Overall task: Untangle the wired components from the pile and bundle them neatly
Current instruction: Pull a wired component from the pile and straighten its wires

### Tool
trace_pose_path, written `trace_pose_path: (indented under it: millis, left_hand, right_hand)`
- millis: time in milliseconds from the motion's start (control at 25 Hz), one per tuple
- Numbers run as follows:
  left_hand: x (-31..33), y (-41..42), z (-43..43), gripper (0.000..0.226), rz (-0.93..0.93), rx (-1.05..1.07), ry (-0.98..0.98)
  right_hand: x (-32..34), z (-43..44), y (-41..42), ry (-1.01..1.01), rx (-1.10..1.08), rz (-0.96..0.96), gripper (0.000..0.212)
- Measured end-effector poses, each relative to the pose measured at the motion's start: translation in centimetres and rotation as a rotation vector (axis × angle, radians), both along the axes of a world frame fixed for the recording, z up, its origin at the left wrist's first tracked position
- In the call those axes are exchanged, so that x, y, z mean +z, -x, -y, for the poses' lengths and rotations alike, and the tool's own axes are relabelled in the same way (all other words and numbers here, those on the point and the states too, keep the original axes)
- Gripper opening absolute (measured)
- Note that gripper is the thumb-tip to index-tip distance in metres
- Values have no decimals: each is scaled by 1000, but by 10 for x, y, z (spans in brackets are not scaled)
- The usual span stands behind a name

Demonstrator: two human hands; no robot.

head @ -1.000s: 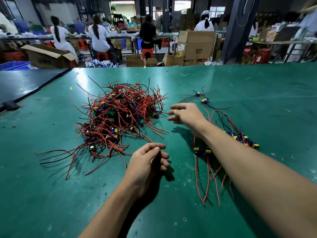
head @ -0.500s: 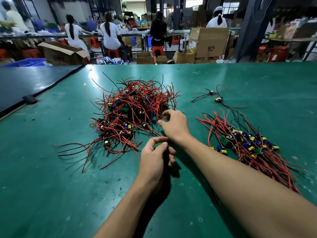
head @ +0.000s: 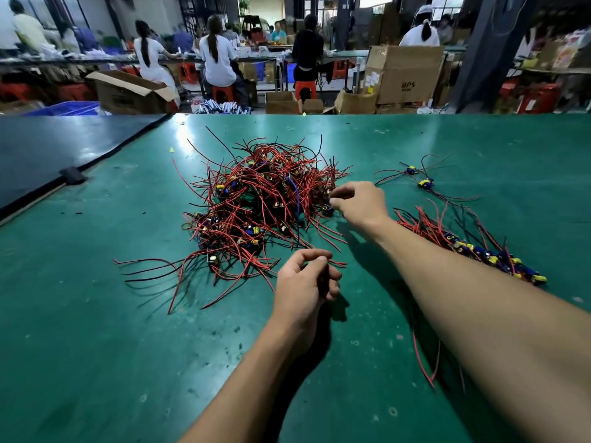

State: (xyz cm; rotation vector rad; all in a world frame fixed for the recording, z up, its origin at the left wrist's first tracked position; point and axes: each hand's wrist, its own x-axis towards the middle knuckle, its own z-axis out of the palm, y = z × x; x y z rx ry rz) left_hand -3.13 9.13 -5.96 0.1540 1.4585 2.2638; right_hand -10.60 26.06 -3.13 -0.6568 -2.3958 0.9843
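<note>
The pile (head: 256,212) of wired components sits in the middle of the green table (head: 96,314), a knot of red and black leads with small blue, yellow and green parts buried in it. Loose wire ends fan out from its near and left sides onto the mat.

The right hand (head: 361,203) is at the pile's right edge, arm stretched out over the table. Its fingers are curled, and thumb and forefinger close on a small dark component (head: 327,211) at the fringe of the tangle.

The left hand (head: 303,282) hovers just on the near side of the pile, knuckles up and fingers curled inward. A few red wire ends (head: 335,263) run right up to its fingertips, but from here I cannot tell whether it grips them or merely touches them.

To the right of the pile, past the right forearm, a sorted bundle (head: 463,241) lies in a long row, its leads trailing out to both sides. Beyond that, right of the pile and farther back, two loose components (head: 425,183) lie apart with thin wires spread out.

Left of the pile, a black clip (head: 73,174) sits on the seam where a darker tabletop begins. Behind the pile, off the table, stands a cardboard box (head: 404,75), with seated workers (head: 217,59) at benches facing away.
</note>
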Motion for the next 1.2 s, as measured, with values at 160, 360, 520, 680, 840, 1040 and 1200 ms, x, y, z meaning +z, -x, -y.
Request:
trace_pose_path:
  millis: [160,360,520,680,840,1040,1200]
  left_hand:
    - [0,-4,1,11,-31,5,24]
    - [2,-1,2,11,-16,4,9]
    - [1,-2,2,11,3,2,-22]
    - [1,-1,0,12,12,5,-13]
    - [-2,-9,0,12,-78,73,62]
    - [-6,-10,8,19,-183,252,168]
    - [-9,-7,6,18,-223,282,252]
  right_hand:
    - [3,-3,-5,247,107,53,31]
    - [1,13,-4,55,184,151,20]
    - [-3,10,-18,177,123,96,15]
    - [2,9,-45,514,244,143,28]
    - [14,11,-74,514,488,380,22]
    - [25,14,-96,-10,400,397,10]
    - [24,19,-109,49,331,64,29]
